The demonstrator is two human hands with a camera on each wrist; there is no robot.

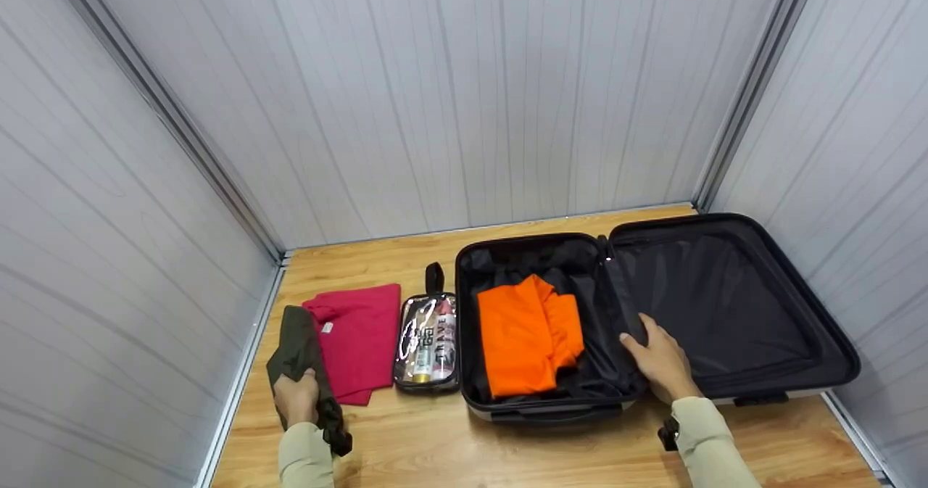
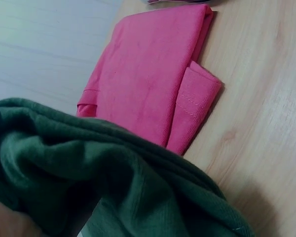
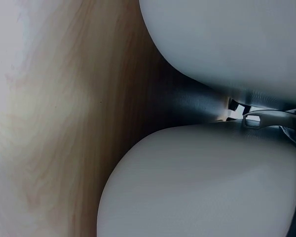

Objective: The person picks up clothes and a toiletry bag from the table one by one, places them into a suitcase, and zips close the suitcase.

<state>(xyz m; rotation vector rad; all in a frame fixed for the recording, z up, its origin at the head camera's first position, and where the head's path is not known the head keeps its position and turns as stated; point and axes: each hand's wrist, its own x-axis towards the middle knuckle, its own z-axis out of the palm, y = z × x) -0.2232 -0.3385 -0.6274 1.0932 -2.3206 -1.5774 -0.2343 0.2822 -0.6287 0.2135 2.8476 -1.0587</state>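
On the left in the head view, my left hand (image 1: 297, 395) grips a folded dark green garment (image 1: 296, 339), lifted at an angle above the floor; its folds (image 2: 113, 173) fill the lower left wrist view. Beside it lies a folded pink-red garment (image 1: 362, 339). At the right, my right hand (image 1: 661, 357) holds the black inner edge of an open suitcase (image 1: 558, 404), near the hinge between its halves. An orange folded garment (image 1: 518, 336) lies in the suitcase's left half. In the right wrist view, the suitcase's pale shells (image 3: 202, 182) show, but not the hand.
A clear toiletry pouch (image 1: 426, 343) with bottles inside lies between the pink-red garment and the suitcase. The suitcase's right half (image 1: 714, 307) lies open near the right wall (image 1: 870, 183). Pale panelled walls surround the wooden floor (image 1: 406, 437).
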